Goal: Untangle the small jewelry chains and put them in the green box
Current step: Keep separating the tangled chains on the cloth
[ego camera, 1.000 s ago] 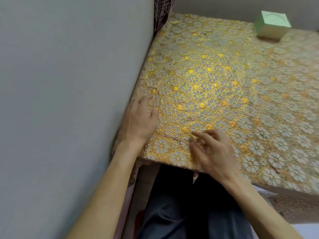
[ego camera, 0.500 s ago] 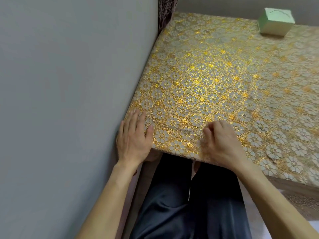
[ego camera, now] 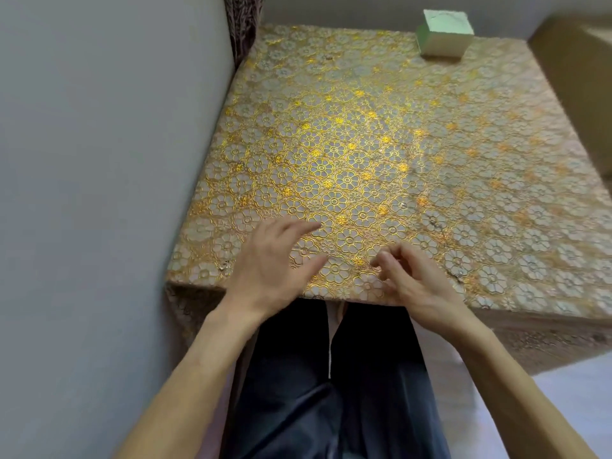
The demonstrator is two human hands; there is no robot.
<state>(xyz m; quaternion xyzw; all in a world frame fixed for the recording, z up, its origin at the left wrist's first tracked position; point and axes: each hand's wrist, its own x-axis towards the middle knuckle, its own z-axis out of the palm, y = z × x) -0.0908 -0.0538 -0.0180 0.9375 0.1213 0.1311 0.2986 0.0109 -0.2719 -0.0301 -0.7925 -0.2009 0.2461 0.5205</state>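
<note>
The green box (ego camera: 443,33) stands with its lid on at the far back right of the table (ego camera: 347,154). My right hand (ego camera: 414,283) rests at the near edge, its fingers curled, and thumb and forefinger pinch a small glinting bit of jewelry chain (ego camera: 376,267). The rest of the chain is lost in the gold flower pattern. My left hand (ego camera: 275,260) hovers just left of it with straight, spread fingers and holds nothing. A few tiny glints (ego camera: 433,221) lie on the cloth to the right; I cannot tell what they are.
A grey wall (ego camera: 99,160) runs close along the table's left side. A gold flowered cloth covers the table and hangs over its near edge. A brown box-like shape (ego camera: 576,77) stands at the far right. My dark trousers fill the space below the edge.
My left hand lifted off the table's left corner and moved right toward the right hand. My right hand went from a fist on the cloth to a pinch at the fingertips. The view shifted.
</note>
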